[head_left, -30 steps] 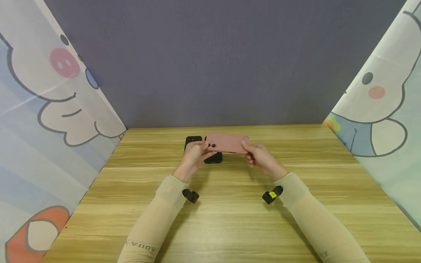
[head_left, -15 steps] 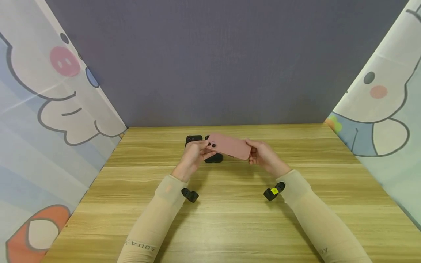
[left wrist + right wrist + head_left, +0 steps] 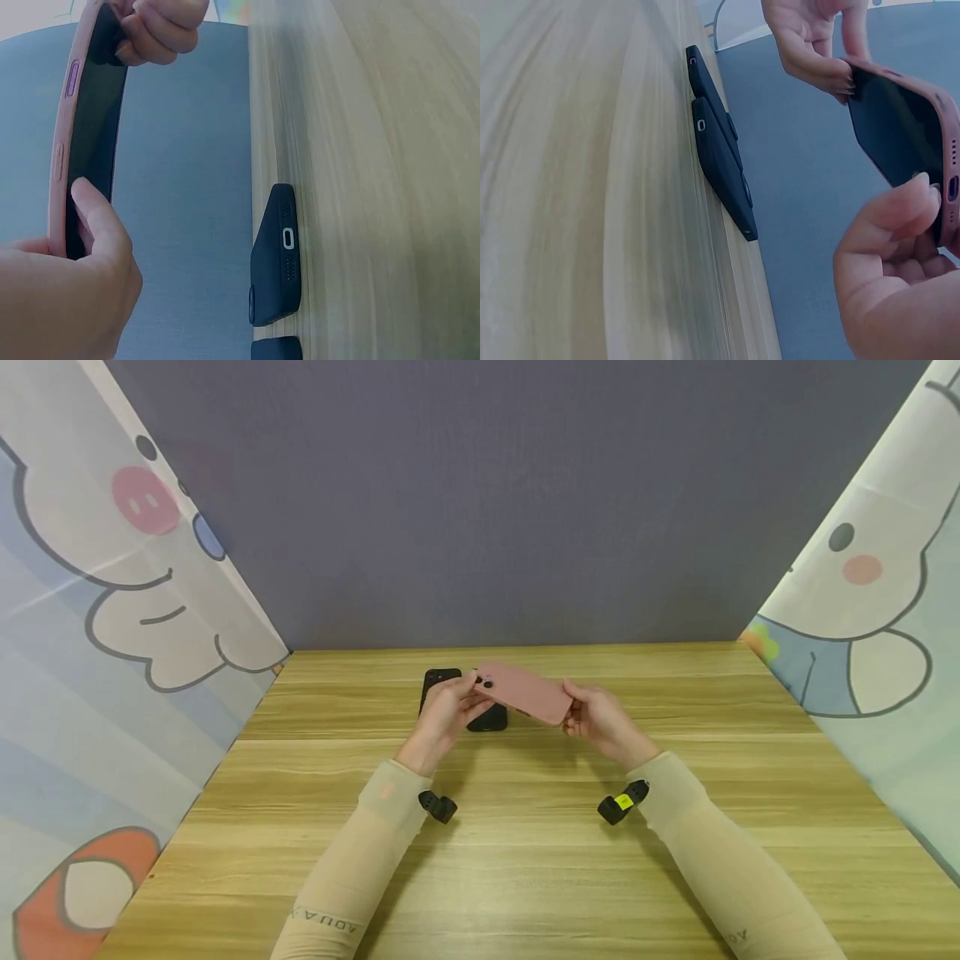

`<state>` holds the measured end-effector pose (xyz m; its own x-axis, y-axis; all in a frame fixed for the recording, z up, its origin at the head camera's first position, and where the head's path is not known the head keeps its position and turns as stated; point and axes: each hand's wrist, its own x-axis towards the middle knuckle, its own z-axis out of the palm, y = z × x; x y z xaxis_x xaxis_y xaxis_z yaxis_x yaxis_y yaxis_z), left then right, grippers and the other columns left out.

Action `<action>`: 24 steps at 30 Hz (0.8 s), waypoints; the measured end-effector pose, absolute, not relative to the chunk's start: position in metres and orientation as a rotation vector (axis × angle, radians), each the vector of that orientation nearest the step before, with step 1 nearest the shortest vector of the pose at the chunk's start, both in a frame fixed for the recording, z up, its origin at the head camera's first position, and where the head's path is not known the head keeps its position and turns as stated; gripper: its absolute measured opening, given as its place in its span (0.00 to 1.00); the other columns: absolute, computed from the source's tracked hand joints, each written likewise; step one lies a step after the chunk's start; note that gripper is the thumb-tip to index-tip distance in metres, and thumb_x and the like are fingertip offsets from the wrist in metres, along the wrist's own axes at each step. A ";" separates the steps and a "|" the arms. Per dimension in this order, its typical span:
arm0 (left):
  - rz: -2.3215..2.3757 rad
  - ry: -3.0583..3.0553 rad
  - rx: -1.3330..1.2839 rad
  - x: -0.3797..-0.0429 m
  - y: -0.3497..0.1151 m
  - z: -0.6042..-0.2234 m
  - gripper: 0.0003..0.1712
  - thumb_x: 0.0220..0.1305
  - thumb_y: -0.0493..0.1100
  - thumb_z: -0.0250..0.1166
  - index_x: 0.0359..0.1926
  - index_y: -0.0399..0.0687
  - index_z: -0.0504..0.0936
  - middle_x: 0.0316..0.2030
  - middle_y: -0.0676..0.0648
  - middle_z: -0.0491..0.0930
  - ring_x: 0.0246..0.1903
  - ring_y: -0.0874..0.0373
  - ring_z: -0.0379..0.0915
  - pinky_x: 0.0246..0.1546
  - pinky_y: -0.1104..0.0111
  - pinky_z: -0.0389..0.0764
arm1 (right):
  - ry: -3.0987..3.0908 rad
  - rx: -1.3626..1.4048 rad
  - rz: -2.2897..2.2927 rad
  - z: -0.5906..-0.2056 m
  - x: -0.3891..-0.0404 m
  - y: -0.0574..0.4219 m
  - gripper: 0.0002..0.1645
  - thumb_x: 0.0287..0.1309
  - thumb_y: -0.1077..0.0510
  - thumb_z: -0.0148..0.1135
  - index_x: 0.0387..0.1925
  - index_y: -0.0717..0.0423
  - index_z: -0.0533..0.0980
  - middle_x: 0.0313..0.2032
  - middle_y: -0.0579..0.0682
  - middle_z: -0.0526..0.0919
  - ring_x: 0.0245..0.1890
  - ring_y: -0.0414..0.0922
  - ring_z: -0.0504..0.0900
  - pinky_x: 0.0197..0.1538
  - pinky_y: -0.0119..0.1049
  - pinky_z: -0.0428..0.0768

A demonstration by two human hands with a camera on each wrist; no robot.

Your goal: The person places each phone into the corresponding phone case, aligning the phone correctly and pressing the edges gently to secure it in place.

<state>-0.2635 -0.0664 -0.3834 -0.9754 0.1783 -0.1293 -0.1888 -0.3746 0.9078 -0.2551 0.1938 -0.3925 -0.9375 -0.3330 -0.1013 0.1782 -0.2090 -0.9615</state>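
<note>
A smartphone in a pink case (image 3: 528, 693) is held above the table, tilted, its back with the camera lenses toward the head camera. My left hand (image 3: 442, 714) pinches its camera end, and my right hand (image 3: 602, 718) pinches the opposite end. In the left wrist view the phone's pink side edge (image 3: 61, 142) with its buttons shows beside the dark screen. The right wrist view shows the dark screen (image 3: 896, 124) facing down and the charging port at the end my right hand grips. Below, a black-cased phone (image 3: 489, 718) lies on the table, partly hidden by the pink one.
A second black-cased phone (image 3: 441, 677) lies just left of the first, partly covered by my left hand. Both rest on the wooden table (image 3: 517, 860). A grey panel (image 3: 495, 510) stands along the back edge, with cartoon-printed curtains (image 3: 60, 710) at both sides.
From one second ago, the pink-cased phone's right end has swung down toward me, so it now slants. My right hand has shifted its hold at that end. The black phones stay put.
</note>
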 end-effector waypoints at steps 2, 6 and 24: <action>2.422 1.609 0.003 -0.263 -0.064 -0.383 0.14 0.76 0.41 0.60 0.54 0.34 0.77 0.42 0.43 0.81 0.40 0.52 0.80 0.55 0.61 0.81 | 1.726 -0.164 -2.231 -0.392 -0.254 0.193 0.22 0.81 0.49 0.45 0.33 0.51 0.80 0.24 0.47 0.77 0.22 0.40 0.72 0.29 0.31 0.74; 2.363 1.621 0.047 -0.262 -0.058 -0.384 0.10 0.74 0.38 0.63 0.49 0.36 0.78 0.41 0.43 0.80 0.40 0.52 0.80 0.53 0.62 0.82 | 1.715 -0.117 -2.271 -0.392 -0.254 0.191 0.23 0.81 0.50 0.45 0.31 0.52 0.80 0.24 0.47 0.76 0.23 0.41 0.72 0.29 0.31 0.74; 2.357 1.640 0.088 -0.263 -0.057 -0.386 0.07 0.75 0.36 0.60 0.45 0.36 0.81 0.35 0.44 0.81 0.33 0.56 0.79 0.43 0.67 0.84 | 1.748 -0.294 -2.088 -0.389 -0.250 0.184 0.19 0.77 0.56 0.46 0.31 0.54 0.78 0.25 0.48 0.79 0.25 0.41 0.75 0.31 0.34 0.78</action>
<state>-0.2632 -0.0569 -0.3863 -0.9622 0.2526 -0.1022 -0.1836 -0.3241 0.9280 -0.2497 0.1836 -0.3890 -0.8979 -0.4302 -0.0932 0.1673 -0.1379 -0.9762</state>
